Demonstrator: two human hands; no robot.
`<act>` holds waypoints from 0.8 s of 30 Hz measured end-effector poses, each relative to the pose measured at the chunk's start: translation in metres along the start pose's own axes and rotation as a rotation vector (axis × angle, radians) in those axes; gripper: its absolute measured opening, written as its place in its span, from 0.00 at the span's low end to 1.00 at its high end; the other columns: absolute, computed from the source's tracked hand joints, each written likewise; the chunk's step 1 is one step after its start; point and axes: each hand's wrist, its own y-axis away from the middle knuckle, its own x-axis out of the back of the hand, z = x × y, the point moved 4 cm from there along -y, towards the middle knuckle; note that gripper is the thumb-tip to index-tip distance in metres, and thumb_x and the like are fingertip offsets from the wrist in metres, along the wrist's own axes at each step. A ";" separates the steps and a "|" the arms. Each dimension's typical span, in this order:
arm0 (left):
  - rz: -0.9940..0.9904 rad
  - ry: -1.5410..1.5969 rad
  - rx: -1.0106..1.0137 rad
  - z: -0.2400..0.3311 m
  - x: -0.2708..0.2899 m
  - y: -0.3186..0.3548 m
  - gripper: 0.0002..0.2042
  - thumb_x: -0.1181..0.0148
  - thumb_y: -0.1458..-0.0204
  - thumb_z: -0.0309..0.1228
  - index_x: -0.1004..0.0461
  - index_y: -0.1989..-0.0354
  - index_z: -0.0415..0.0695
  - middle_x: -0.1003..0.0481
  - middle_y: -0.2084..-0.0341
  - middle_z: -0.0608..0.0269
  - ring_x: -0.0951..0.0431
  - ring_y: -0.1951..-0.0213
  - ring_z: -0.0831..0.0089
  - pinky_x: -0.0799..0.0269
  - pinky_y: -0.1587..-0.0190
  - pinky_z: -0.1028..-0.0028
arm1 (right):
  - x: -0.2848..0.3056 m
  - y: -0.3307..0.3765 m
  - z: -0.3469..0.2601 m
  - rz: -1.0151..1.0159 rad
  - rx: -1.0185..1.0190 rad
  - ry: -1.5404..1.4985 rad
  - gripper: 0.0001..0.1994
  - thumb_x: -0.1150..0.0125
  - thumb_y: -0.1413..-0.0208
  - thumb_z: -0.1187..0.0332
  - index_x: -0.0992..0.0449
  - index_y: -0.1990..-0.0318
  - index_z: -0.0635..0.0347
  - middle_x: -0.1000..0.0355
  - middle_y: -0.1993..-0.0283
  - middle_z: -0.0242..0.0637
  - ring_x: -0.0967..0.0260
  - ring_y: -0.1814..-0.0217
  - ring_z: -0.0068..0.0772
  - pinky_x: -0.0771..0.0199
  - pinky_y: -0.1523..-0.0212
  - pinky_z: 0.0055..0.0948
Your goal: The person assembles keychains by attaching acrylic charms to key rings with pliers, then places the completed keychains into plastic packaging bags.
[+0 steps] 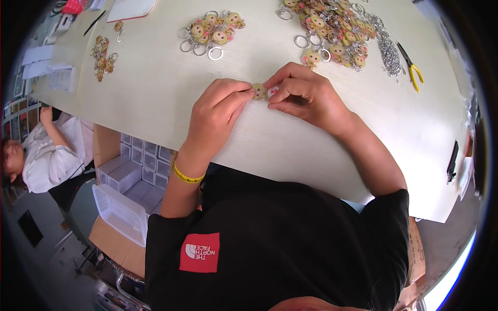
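Note:
Over the near part of the pale table, my hands meet at a small flat charm with a yellow-haired cartoon face. My left hand pinches its left edge between thumb and fingers. From the right, my right hand grips a small white piece with red marks, close against the charm. Whether the white piece is part of the charm or a separate bit, I cannot tell. Beyond my hands lies a small group of finished-looking charm keychains with metal split rings.
A bigger heap of keychains lies at the far right, beside a pile of silver chain links and yellow-handled pliers. More charms lie far left. Below the table's left edge are a carton of clear boxes, a white basket and a seated person.

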 end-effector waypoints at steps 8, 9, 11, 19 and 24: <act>0.033 0.002 -0.056 -0.005 -0.003 0.002 0.09 0.35 0.60 0.17 0.23 0.68 0.37 0.24 0.66 0.63 0.23 0.64 0.66 0.25 0.66 0.70 | -0.014 -0.001 -0.005 0.034 0.069 0.191 0.07 0.32 0.54 0.83 0.22 0.67 0.65 0.29 0.56 0.37 0.25 0.61 0.31 0.21 0.63 0.27; 0.034 -0.002 -0.064 -0.005 -0.003 0.001 0.08 0.35 0.60 0.17 0.23 0.69 0.38 0.25 0.67 0.63 0.23 0.65 0.66 0.25 0.66 0.71 | -0.015 -0.001 -0.007 0.077 0.087 0.227 0.08 0.32 0.55 0.83 0.23 0.67 0.64 0.29 0.58 0.37 0.25 0.63 0.33 0.21 0.64 0.29; 0.035 -0.004 -0.066 -0.004 -0.003 0.000 0.08 0.35 0.60 0.18 0.23 0.69 0.38 0.25 0.67 0.64 0.23 0.65 0.67 0.25 0.66 0.71 | -0.018 -0.003 -0.006 0.100 0.094 0.256 0.08 0.32 0.55 0.83 0.23 0.67 0.64 0.29 0.59 0.37 0.25 0.64 0.34 0.22 0.65 0.29; 0.006 0.034 0.008 -0.003 -0.003 0.000 0.08 0.34 0.58 0.16 0.22 0.67 0.36 0.22 0.66 0.61 0.22 0.64 0.64 0.26 0.64 0.69 | -0.013 -0.006 -0.002 0.130 0.031 0.211 0.07 0.31 0.54 0.82 0.23 0.68 0.64 0.30 0.59 0.35 0.25 0.65 0.28 0.22 0.69 0.24; 0.027 0.027 -0.005 -0.005 -0.003 0.001 0.09 0.35 0.59 0.16 0.22 0.68 0.37 0.24 0.67 0.63 0.23 0.64 0.65 0.26 0.66 0.70 | -0.014 -0.001 -0.001 0.083 0.028 0.159 0.07 0.31 0.54 0.83 0.23 0.69 0.65 0.31 0.58 0.37 0.26 0.65 0.25 0.20 0.68 0.21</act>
